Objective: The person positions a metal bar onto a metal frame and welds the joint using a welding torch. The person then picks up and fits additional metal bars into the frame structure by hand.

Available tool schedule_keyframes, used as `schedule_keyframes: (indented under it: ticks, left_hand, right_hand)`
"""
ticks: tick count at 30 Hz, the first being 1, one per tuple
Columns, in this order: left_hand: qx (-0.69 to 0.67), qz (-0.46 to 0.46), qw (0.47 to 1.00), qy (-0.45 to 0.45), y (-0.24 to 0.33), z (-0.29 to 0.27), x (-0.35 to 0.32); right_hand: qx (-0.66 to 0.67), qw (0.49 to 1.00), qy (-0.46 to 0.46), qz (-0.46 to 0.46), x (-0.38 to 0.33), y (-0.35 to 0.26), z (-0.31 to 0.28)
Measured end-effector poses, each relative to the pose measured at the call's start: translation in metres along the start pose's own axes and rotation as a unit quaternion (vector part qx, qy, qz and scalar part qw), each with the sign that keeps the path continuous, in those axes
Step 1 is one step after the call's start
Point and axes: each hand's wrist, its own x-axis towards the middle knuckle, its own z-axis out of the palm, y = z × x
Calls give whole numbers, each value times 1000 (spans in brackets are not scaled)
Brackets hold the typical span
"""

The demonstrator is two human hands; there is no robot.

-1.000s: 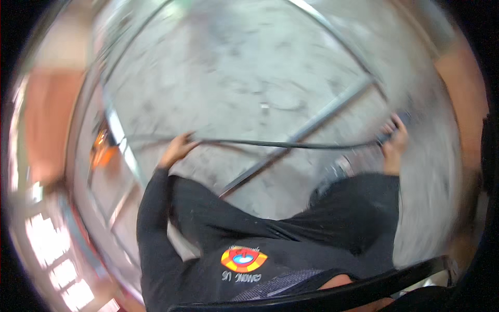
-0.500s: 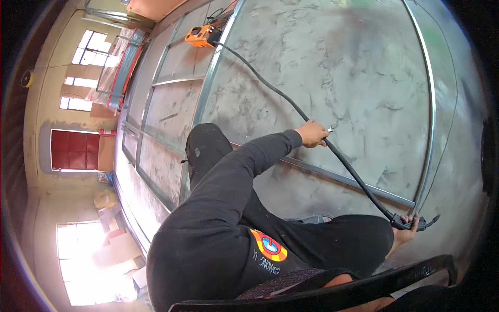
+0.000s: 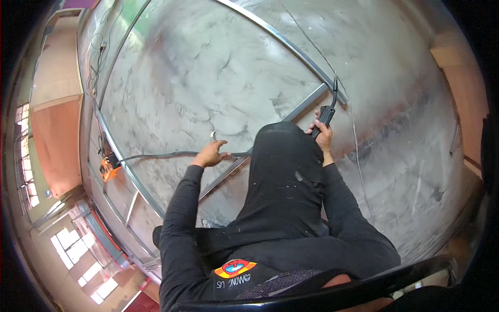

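Observation:
In my right hand (image 3: 323,134) is a black welding torch (image 3: 325,114), fingers wrapped around its handle. Its curved neck points up beside the corner where two metal tubes of the frame (image 3: 306,102) meet. My left hand (image 3: 210,154) is at the torch's black cable (image 3: 171,154), fingers stretched and apart; the cable passes beneath it. A small pale thing (image 3: 212,134) shows just past those fingers; I cannot tell whether they hold it. Between my hands, my raised knee (image 3: 286,166) hides part of the cable.
The cable leads left to an orange welding machine (image 3: 109,167). Long metal tubes (image 3: 127,171) lie across the smudged grey floor (image 3: 208,78). A thin wire (image 3: 357,151) runs past my right arm. Wooden panels (image 3: 57,145) stand at the left, another brown panel (image 3: 462,99) at the right.
The view has turned to the right. My left hand has loosened from the cable, its fingers now spread. In my right hand, the torch now points up beside the frame corner.

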Motion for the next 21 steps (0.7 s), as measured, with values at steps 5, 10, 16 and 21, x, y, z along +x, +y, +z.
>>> schedule_keyframes:
  ticks: [5, 10, 16, 21]
  left_hand:
    - [60, 115, 982, 138, -10, -108, 35]
    - [39, 81, 970, 225, 61, -157, 71]
    - [62, 214, 960, 172, 137, -128, 147]
    - [86, 321, 918, 215, 190, -102, 237]
  right_hand:
    - [-59, 989, 63, -118, 1, 22, -14]
    - [-404, 876, 166, -205, -9, 28, -52]
    - [-474, 812, 267, -212, -39, 39, -67]
    - [-523, 767, 342, -142, -56, 52, -80]
